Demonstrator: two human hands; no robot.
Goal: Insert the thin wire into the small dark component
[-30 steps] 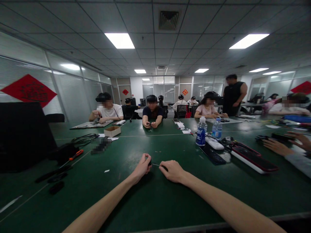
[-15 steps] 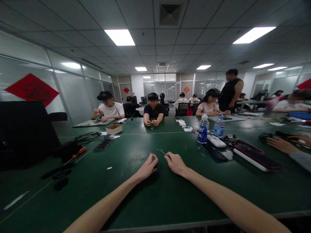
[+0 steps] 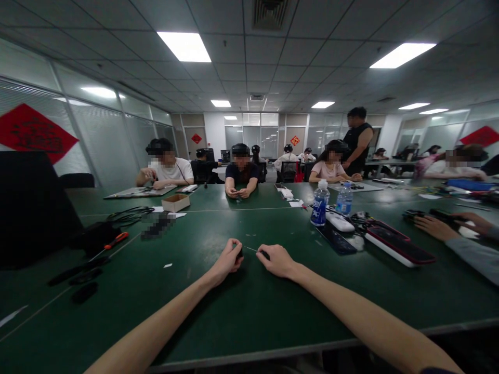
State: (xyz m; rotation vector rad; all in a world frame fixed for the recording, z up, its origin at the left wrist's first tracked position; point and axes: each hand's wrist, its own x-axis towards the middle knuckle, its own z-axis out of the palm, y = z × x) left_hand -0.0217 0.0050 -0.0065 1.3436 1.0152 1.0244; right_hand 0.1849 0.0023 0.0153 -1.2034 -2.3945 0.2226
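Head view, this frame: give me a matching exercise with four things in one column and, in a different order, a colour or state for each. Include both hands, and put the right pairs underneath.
Column one
1. box
2. left hand
3. screwdriver
4. right hand

Column two
A. holding a thin tool
B. partly orange, lying on the table
C. tan, open at the top
D. holding a small dark object

Right pairs
1-C
2-D
3-B
4-A
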